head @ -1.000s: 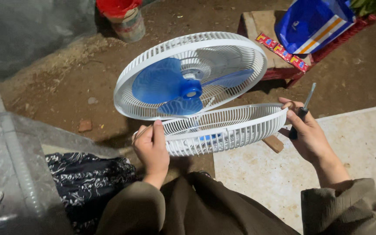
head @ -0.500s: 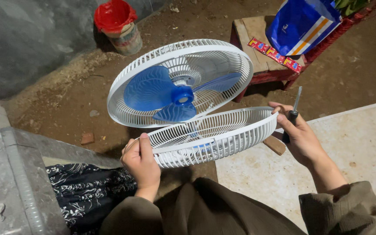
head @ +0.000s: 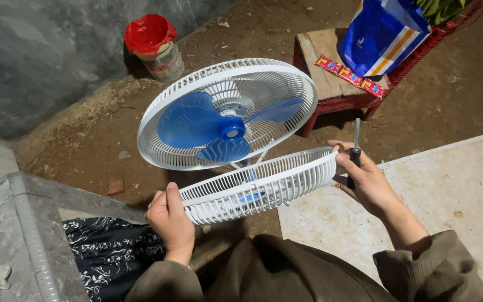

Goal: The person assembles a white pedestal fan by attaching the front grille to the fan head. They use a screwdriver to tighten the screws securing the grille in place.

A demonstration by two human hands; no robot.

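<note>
Both hands are raised and curled in a grip, left hand nearer, right hand further out, sleeved forearm bent.

I see smooth white plastic ribs on the front grille, and glossy blue plastic on the fan blades. The screwdriver at centre right has a bright metal shaft and dark matt handle. The stool at upper right looks like worn, red-painted wood; the ground is rough dirt.
</note>
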